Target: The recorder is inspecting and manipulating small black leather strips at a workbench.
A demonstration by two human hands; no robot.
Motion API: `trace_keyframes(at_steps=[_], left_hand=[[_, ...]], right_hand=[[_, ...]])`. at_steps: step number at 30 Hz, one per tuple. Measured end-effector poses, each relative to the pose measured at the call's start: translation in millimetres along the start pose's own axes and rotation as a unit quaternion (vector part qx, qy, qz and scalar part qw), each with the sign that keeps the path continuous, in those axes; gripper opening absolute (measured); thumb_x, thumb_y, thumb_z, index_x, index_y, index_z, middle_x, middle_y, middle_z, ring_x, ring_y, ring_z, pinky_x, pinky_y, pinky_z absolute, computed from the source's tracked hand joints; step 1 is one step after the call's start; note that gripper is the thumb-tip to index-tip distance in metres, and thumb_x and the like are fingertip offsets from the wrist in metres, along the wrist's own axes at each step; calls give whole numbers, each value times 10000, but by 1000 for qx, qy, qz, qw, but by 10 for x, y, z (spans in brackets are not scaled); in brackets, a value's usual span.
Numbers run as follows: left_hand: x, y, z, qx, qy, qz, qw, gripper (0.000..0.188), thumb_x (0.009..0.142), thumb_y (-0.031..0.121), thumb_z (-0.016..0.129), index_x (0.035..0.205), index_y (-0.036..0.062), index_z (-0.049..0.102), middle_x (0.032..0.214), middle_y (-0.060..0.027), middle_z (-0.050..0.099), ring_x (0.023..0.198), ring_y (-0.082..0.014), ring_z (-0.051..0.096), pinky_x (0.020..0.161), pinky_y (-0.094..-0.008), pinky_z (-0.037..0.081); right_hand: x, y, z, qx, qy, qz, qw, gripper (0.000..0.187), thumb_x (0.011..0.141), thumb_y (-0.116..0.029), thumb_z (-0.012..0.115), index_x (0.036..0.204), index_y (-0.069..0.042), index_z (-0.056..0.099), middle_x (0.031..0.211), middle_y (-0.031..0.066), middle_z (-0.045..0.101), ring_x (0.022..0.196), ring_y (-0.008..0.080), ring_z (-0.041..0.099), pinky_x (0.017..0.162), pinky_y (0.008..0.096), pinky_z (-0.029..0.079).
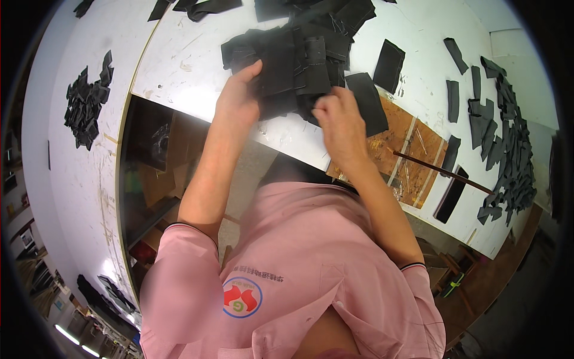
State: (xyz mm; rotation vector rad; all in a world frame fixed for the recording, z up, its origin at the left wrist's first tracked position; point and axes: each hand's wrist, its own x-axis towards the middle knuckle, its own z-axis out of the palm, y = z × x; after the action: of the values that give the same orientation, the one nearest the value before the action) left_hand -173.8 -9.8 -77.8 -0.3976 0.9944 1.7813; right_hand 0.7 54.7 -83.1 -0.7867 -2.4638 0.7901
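My left hand grips the left side of a flat black fabric piece, thumb on top and the other fingers hidden beneath. At the lower right corner of the same cloth, my right hand is closed, its curled fingers pinching the fabric edge; the fingertips are slightly blurred. Beneath and behind the held piece lies a heap of black fabric pieces, some with pale loose threads. Just right of my right hand, another black panel lies partly on the table.
The white table has a brown wooden board set in it, crossed by a dark rod. A long black strip lies nearby. Heaps of dark cloth lie at far right and on the left table.
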Motion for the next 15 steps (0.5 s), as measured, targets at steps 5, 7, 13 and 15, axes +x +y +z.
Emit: trace_keyframes(at_steps=[5,7,13,15], left_hand=[[37,0,-48,-6,-30,-26,999,250,788,65,554,1006,-54,520,959,-185,586,854,-273,602,754,-405,518],[-9,-27,-23,12,-16,-8,1000,249,783,56,558,1003,-55,521,953,-176,588,841,-265,604,747,-389,519],[16,-290,-236,199,23,207,958,288,753,43,600,1001,-71,510,939,-141,586,774,-218,592,701,-290,479],[89,-440,-299,441,127,432,776,414,742,107,632,1051,-98,447,968,-166,557,838,-233,561,756,-290,433]], right_hand=[[-159,-157,184,-143,-89,-112,979,506,688,-303,640,1110,-61,498,1169,120,446,1091,312,371,844,423,315],[-247,-154,201,-133,-114,-123,977,540,700,-352,619,1131,-52,491,1216,125,421,1129,331,339,902,464,276],[-216,-12,105,-171,-134,-103,971,559,694,-391,604,1060,25,535,1197,149,439,1188,338,313,982,493,210],[-181,-16,128,-167,-109,-96,975,528,704,-357,605,1024,59,543,1159,178,460,1193,357,311,985,487,213]])
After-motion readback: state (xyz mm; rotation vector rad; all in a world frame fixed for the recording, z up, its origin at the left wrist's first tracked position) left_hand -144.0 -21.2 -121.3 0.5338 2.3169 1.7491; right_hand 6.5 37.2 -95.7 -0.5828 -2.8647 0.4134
